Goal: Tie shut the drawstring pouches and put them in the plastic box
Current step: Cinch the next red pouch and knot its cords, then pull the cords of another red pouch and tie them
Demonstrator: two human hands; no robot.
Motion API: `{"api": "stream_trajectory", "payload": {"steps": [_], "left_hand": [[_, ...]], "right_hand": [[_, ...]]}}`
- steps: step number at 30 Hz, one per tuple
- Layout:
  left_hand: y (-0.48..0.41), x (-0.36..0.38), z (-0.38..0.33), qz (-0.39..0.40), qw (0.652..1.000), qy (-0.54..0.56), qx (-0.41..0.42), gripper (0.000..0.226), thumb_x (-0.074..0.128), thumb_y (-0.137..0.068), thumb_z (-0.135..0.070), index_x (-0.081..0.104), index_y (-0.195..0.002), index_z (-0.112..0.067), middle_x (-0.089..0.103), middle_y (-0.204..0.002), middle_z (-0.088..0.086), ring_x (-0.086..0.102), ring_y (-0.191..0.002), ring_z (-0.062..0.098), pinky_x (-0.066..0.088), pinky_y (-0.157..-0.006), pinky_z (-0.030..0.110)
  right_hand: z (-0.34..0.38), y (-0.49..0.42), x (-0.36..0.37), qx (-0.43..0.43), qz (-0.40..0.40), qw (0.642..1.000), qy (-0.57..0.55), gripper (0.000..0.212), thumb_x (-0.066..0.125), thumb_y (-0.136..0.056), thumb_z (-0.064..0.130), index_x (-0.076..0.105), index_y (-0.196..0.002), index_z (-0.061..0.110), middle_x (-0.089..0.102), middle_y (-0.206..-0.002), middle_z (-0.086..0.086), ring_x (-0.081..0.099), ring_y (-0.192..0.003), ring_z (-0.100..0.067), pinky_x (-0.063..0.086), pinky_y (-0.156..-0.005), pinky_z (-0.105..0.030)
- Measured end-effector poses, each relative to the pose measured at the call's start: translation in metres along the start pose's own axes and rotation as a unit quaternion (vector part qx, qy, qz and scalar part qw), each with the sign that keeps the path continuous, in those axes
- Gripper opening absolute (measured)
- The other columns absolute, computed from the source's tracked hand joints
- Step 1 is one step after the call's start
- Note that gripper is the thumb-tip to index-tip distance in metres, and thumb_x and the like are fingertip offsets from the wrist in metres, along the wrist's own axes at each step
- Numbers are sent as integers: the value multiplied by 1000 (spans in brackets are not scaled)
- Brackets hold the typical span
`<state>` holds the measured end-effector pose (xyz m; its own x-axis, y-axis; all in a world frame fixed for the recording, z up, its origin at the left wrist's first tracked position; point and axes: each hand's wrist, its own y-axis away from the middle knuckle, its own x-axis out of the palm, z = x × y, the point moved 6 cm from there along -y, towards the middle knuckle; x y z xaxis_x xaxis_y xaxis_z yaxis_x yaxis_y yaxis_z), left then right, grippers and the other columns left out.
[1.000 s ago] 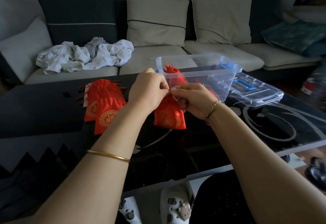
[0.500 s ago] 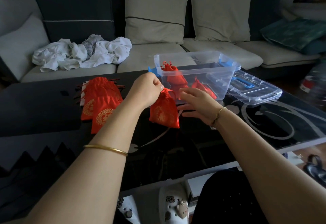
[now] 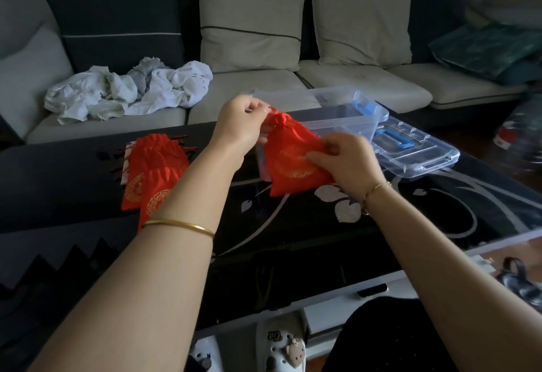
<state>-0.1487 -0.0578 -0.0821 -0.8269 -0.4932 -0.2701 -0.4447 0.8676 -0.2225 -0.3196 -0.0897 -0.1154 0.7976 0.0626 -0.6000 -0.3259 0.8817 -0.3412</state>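
I hold a red drawstring pouch [image 3: 293, 154] with gold print in the air, just in front of the clear plastic box [image 3: 346, 113]. My left hand [image 3: 242, 125] pinches its gathered neck at the top. My right hand [image 3: 346, 160] grips its lower right side. The pouch hides most of the box's near wall and inside. A pile of several more red pouches [image 3: 152, 172] lies on the black glass table [image 3: 410, 219] to the left.
The box's clear lid [image 3: 416, 151] with a blue handle lies flat to the right of the box. A sofa with cushions and crumpled white clothes [image 3: 129, 93] runs behind the table. Shoes sit on the floor below the near table edge.
The pouch has been raised from near the table up in front of the box. My right hand, open beside it half a second ago, now grips its lower side.
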Motion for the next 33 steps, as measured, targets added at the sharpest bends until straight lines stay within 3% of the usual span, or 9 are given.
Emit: {"api": "stream_trajectory", "payload": {"steps": [7,12,15,17,19,23,26,29,33], "left_hand": [[-49,11,-11,-39,999,-3,-5,21,38,-100,-18,57,-104,-10,58,-82,1,58,-67,12,48,-58,24],[-78,10,8,-49,998,-38,-20,18,40,-98,-18,56,-91,-13,57,-72,0,54,-64,16,42,-53,25],[-87,0,16,-68,996,-58,-20,19,39,-97,-19,57,-92,-13,57,-75,-3,55,-62,11,43,-54,24],[-89,-8,22,-81,994,-63,-22,19,39,-97,-19,56,-92,-12,57,-76,-3,54,-62,9,43,-55,24],[-88,-17,26,-98,993,-59,-27,18,39,-97,-18,55,-96,-11,56,-76,-3,53,-62,9,43,-55,23],[-75,-40,46,-132,987,-77,-56,19,40,-94,-19,58,-93,-11,59,-80,1,58,-72,18,48,-65,32],[-52,-62,65,-169,977,-102,-86,23,43,-91,-21,63,-91,-10,65,-95,10,63,-90,30,53,-82,43],[-16,-86,94,-179,952,-203,-140,19,46,-86,-11,61,-75,-8,63,-84,13,59,-83,31,49,-83,46],[28,-115,143,-194,902,-274,-271,47,51,-87,-23,50,-131,-8,50,-134,18,46,-122,38,42,-101,46]], "right_hand": [[13,-115,-51,44,-79,992,92,23,61,-84,24,68,-101,10,65,-99,-12,59,-96,-29,43,-76,-30],[-29,-179,-32,144,14,959,242,8,61,-80,11,59,-75,6,58,-78,-10,59,-75,-27,42,-64,-28],[-49,-187,-3,175,150,916,328,30,62,-86,20,51,-60,9,54,-52,-5,50,-57,-19,45,-51,-27],[-58,-180,9,198,228,870,391,21,58,-90,30,57,-77,14,55,-68,-4,58,-79,-21,48,-78,-31],[-55,-174,5,200,208,865,412,17,58,-91,27,60,-103,15,63,-101,-8,55,-110,-26,42,-95,-36],[-6,-162,-18,129,28,935,328,23,53,-82,0,64,-101,4,64,-114,-14,62,-103,-30,42,-74,-32],[44,-137,-6,63,-16,967,248,34,48,-83,2,65,-111,10,65,-115,-13,63,-104,-31,46,-80,-31],[77,-94,48,16,65,987,146,24,51,-86,8,67,-104,9,70,-98,-13,68,-88,-30,55,-82,-41],[68,-41,143,52,245,966,69,22,45,-89,5,64,-98,-1,72,-86,-18,71,-76,-31,58,-74,-46]]}}
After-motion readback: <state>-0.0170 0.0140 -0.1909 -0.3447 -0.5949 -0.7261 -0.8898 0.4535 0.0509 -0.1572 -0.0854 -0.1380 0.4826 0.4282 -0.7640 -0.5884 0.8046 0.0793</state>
